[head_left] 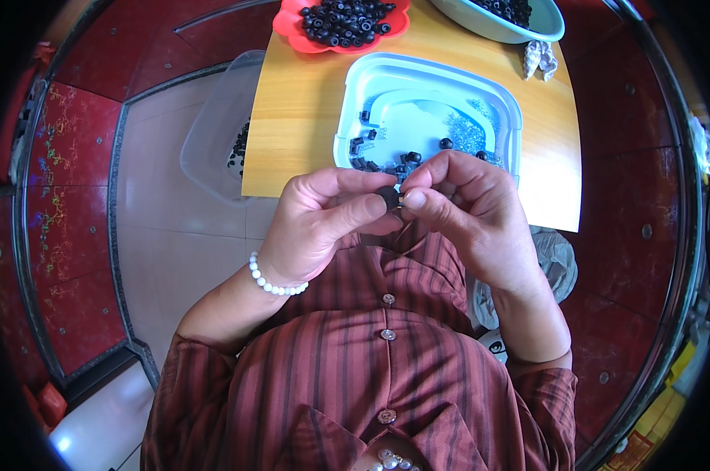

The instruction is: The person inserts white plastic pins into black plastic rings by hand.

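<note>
Between the thumb and fingers of my left hand is a small round black part. My right hand pinches at the right side of that part, where a tiny light-coloured bit shows at the fingertips; I cannot make out what it is. Both hands meet at the near edge of a light blue tray. Loose black pieces lie in the tray along its left and near sides, among them a round black knob. Small clear bits are heaped at the tray's right.
On the wooden table stand a red flower-shaped dish and a pale blue basin, both holding black parts. A crumpled white cloth lies at the right. A clear plastic bin with black pieces is left of the table.
</note>
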A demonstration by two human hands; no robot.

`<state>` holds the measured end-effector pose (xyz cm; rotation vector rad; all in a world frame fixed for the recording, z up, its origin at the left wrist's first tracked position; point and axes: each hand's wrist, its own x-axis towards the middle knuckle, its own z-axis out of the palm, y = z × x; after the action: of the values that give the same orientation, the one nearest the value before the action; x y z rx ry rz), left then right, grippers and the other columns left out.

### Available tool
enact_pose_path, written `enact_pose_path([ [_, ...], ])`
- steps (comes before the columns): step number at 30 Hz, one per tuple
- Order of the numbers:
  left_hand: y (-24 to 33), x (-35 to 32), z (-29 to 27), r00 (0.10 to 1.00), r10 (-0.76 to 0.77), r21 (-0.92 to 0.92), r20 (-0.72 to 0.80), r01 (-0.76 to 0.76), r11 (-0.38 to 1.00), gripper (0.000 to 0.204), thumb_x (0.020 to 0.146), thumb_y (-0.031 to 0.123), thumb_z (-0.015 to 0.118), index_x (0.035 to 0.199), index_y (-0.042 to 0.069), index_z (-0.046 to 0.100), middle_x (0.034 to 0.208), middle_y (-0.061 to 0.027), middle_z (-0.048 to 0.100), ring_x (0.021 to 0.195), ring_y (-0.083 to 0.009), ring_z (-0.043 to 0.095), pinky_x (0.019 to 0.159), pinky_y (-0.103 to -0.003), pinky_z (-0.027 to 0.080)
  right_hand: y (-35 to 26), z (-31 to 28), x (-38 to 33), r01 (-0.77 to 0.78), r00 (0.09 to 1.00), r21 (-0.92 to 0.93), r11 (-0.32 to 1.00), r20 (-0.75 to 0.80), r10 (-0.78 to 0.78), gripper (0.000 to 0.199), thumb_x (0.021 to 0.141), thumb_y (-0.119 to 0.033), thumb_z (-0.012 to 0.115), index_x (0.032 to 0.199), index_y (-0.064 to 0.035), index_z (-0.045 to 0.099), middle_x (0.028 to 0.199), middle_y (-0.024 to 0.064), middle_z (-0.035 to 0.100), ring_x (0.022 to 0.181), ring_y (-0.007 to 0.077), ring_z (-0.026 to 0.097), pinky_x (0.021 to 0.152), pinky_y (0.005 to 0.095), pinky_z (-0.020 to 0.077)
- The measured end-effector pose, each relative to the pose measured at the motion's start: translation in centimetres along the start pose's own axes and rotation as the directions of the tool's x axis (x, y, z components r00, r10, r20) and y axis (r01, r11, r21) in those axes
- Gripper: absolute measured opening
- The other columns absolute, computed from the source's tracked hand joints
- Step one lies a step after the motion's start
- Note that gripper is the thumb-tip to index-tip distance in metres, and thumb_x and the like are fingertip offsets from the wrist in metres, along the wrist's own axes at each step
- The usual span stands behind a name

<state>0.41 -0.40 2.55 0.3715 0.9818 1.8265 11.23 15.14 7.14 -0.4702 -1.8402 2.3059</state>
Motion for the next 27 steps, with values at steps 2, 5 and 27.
enact_pose_path([
  [2, -0.1, -0.1, -0.1, 1.0, 0.004, -0.013, -0.004, -0.004, 1.0, 0.023, 0.087, 0.001, 0.06, 0.109, -0.002, 0.06, 0.102, -0.0144, 0.065, 0.087, -0.023, 0.067, 0.077, -0.032, 0.058, 0.3, 0.0, 0.0, -0.007, 1.0, 0.067, 0.998, 0.029, 0.005, 0.011, 0.089, -0.008, 0.06, 0.089, 0.0029, 0.058, 0.077, 0.0033, 0.061, 0.066, 0.0059, 0.055, 0.058, 0.0188, 0.0443],
  [5, -0.4, -0.1, -0.6, 0.999, 0.027, -0.055, 0.026, -0.025, 0.998, 0.023, 0.086, 0.001, 0.061, 0.109, -0.001, 0.061, 0.102, -0.0125, 0.065, 0.084, -0.0206, 0.067, 0.076, -0.028, 0.058, 1.2, -0.7, 0.1, -0.14, 0.989, 0.162, 0.977, 0.078, 0.129, 0.015, 0.09, -0.013, 0.061, 0.09, 0.002, 0.06, 0.08, 0.0047, 0.063, 0.068, 0.0064, 0.054, 0.06, 0.0197, 0.0441],
  [27, -0.1, -0.3, 0.3, 0.974, 0.198, 0.01, 0.109, -0.2, 0.98, 0.022, 0.086, -0.002, 0.059, 0.108, -0.006, 0.059, 0.102, -0.0142, 0.065, 0.092, -0.0213, 0.065, 0.084, -0.035, 0.056, 1.3, 0.1, -1.1, -0.143, 0.99, 0.558, 0.817, 0.07, 0.125, 0.01, 0.09, -0.009, 0.06, 0.095, -0.0009, 0.06, 0.089, 0.0039, 0.063, 0.078, 0.0098, 0.06, 0.064, 0.0209, 0.0437],
])
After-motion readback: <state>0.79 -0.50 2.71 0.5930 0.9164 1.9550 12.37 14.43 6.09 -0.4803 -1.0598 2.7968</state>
